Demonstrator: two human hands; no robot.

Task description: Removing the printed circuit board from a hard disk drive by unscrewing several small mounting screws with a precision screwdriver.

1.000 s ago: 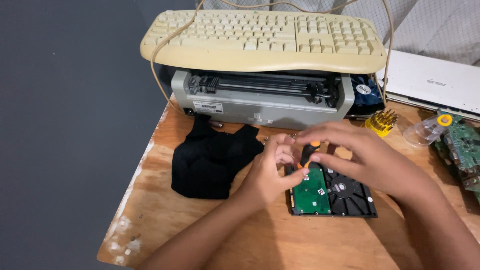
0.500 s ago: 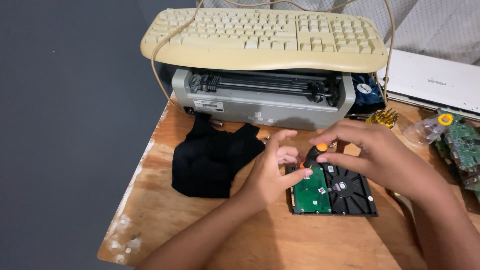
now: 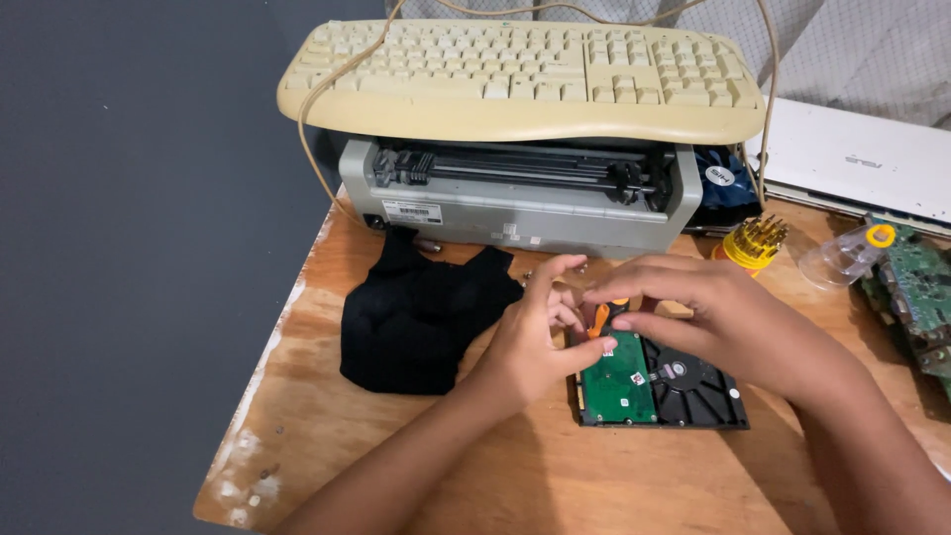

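Your right hand [image 3: 708, 312] pinches the screwdriver [image 3: 601, 317] over the drive [image 3: 659, 381]; your left hand [image 3: 535, 332], half-curled, touches the drive's left edge.

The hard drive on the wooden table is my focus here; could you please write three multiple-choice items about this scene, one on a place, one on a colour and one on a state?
1. Where does the keyboard rest?
A. On top of the grey printer
B. On the floor
C. Under the black cloth

2. What colour is the circuit board on the hard drive?
A. Red
B. Green
C. White

3. How does the hard drive lie?
A. Standing on edge
B. Lifted in the air
C. Flat on the table, board side up

Answers:
1 A: the keyboard spans the printer's top.
2 B: the board shows green.
3 C: it lies flat beneath the left hand and right hand, which hold an orange-handled tool.
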